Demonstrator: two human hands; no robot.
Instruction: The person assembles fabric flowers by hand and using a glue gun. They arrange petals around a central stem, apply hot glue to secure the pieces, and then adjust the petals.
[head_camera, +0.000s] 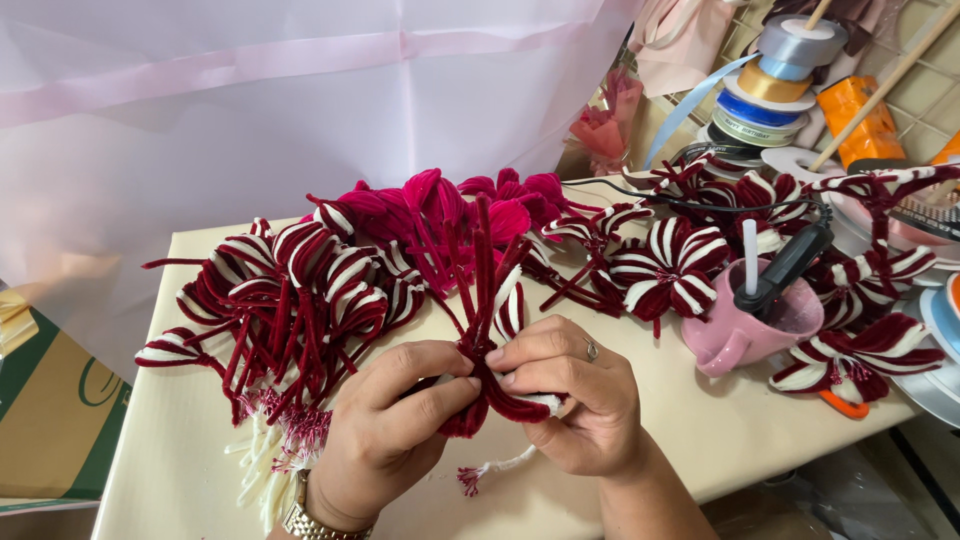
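Fingers of both hands pinch a maroon pipe-cleaner bundle (490, 385); nearby, a pink mug (735, 335) holds a black glue gun (790, 265).

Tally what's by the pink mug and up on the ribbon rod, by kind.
Pink mug: 1
Black glue gun standing in it: 1
Ribbon spools stacked on the rod, as far as visible: 5
Orange-handled scissors, mostly hidden: 1
Total: 8

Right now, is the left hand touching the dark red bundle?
Touching. The head view shows the left hand pinching the dark red bundle at its base, thumb and fingers pressed on it, opposite the right hand.
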